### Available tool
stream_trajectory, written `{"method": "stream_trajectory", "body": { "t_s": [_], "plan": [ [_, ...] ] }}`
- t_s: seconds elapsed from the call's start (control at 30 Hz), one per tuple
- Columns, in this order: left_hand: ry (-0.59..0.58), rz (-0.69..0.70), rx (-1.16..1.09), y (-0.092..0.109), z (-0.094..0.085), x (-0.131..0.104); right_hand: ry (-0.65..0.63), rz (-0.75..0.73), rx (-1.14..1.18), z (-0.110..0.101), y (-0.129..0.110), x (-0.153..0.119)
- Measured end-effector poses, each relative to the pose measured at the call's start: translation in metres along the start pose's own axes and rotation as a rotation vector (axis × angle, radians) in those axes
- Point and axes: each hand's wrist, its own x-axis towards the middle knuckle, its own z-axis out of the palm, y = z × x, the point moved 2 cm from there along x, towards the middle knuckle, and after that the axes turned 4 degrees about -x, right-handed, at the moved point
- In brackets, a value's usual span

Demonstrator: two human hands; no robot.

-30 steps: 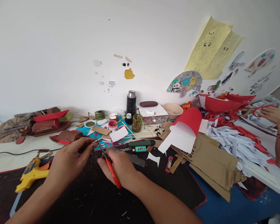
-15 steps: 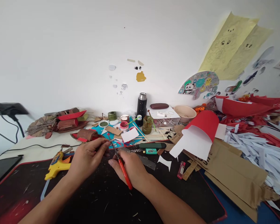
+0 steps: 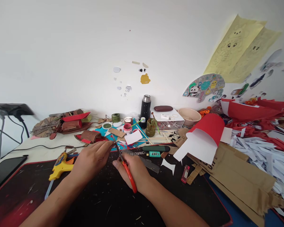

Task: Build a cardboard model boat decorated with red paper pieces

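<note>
My right hand [image 3: 134, 170] is closed on a pair of scissors [image 3: 129, 176] with red-orange handles, the blades pointing up and away to the left. Close to those blades, my left hand [image 3: 92, 159] has its fingers pressed together in a pinch. Whatever lies between the left fingertips is hidden or too small to make out. Under and just beyond the right hand lies a grey metal ruler [image 3: 151, 165] on the black mat [image 3: 104, 201]. A yellow glue gun [image 3: 60, 168] rests to the left of my left forearm.
Behind my hands stand paint jars [image 3: 127, 127], a black flask [image 3: 145, 108] and wooden sticks [image 3: 153, 138]. On the right are a curled red sheet [image 3: 207, 126], brown cardboard [image 3: 241, 179], a pink lighter [image 3: 185, 174] and white paper strips [image 3: 257, 151]. A phone [image 3: 7, 171] lies far left.
The whole view has shifted slightly, so things appear a little farther right. My left fingers have turned in slightly near the blades. The scissors stay in my right hand.
</note>
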Motion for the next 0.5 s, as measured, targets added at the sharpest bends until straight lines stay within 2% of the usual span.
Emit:
{"method": "stream_trajectory", "body": {
  "t_s": [0.07, 0.23, 0.5],
  "plan": [
    [-0.005, -0.048, -0.019, 0.002, -0.001, 0.002, 0.005, 0.000, 0.001, -0.001, -0.001, 0.000],
    [-0.044, -0.314, -0.161, 0.006, -0.002, 0.006, 0.006, 0.048, 0.002, 0.000, -0.004, 0.000],
    [-0.134, -0.627, -0.631, 0.019, -0.010, 0.017, 0.031, 0.019, -0.023, 0.004, -0.002, -0.001]
  ]
}}
